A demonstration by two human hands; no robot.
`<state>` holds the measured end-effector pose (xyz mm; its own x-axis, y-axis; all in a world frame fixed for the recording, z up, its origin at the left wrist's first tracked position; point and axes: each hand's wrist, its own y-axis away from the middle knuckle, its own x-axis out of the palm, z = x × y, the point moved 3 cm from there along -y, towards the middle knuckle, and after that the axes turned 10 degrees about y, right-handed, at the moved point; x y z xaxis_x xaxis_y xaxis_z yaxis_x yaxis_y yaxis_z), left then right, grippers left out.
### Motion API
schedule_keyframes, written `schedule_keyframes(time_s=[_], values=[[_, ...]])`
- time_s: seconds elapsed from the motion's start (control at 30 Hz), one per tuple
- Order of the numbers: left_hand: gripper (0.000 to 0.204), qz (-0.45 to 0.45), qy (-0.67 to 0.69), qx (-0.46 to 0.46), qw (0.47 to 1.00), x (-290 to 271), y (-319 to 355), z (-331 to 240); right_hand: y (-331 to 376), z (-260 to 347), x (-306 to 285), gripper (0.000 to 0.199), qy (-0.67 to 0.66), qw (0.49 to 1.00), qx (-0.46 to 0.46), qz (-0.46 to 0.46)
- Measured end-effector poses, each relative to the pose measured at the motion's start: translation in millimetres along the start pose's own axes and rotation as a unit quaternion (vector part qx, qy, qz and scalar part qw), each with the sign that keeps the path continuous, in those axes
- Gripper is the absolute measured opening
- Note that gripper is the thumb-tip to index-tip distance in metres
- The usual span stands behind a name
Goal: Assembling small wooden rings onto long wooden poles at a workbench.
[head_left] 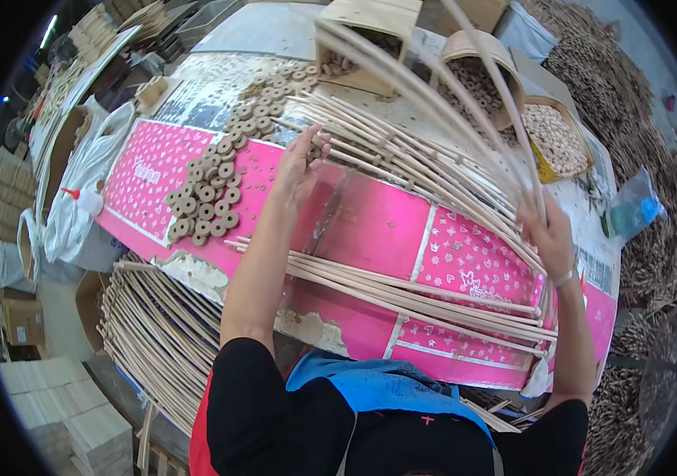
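Observation:
My right hand (pixel 549 236) is closed round a few long wooden rods (pixel 505 87), which slant up and away, smeared by motion. Beside the far bundle of rods (pixel 402 155), my left hand (pixel 300 163) is raised over the pink board, its fingers bent round what looks like a grey-brown wooden ring (pixel 319 147). More wooden rings (pixel 205 190) with centre holes lie heaped left of that hand and trail away to the back. Several rods (pixel 402 289) lie across the near side of the pink board (pixel 362 226).
At the back stand a wooden box (pixel 386 16) and a tipped round tub (pixel 477 49) of small brown pieces. A yellow container (pixel 546 170) holds pale beads. A red-tipped bottle (pixel 84 200) is at the left; more rods (pixel 164 333) are stacked below the table.

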<state>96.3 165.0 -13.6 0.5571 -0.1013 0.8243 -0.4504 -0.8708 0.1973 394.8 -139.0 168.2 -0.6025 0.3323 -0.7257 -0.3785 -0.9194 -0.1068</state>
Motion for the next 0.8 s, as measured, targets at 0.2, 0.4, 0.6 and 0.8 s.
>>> schedule_keyframes(time_s=[0.2, 0.4, 0.6, 0.8], values=[[0.027, -0.025, 0.016, 0.022, 0.999, -12.1, -7.9, -13.4, 67.9, -25.6, 17.8, 0.015, 0.047, 0.991, 0.066, 0.108], [0.031, -0.022, 0.009, 0.043, 0.999, -11.9, -7.3, -22.4, 91.4, -31.1, 19.4, 0.017, -0.013, 0.988, 0.1, 0.114], [0.032, -0.04, -0.013, 0.043, 0.998, -12.1, -6.3, -27.7, 99.2, -33.6, 21.6, 0.014, -0.03, 0.984, 0.118, 0.133], [0.03, -0.051, -0.054, 0.05, 0.996, -10.5, -6.1, -31.4, 101.6, -34.8, 22.8, 0.015, -0.02, 0.983, 0.119, 0.139]])
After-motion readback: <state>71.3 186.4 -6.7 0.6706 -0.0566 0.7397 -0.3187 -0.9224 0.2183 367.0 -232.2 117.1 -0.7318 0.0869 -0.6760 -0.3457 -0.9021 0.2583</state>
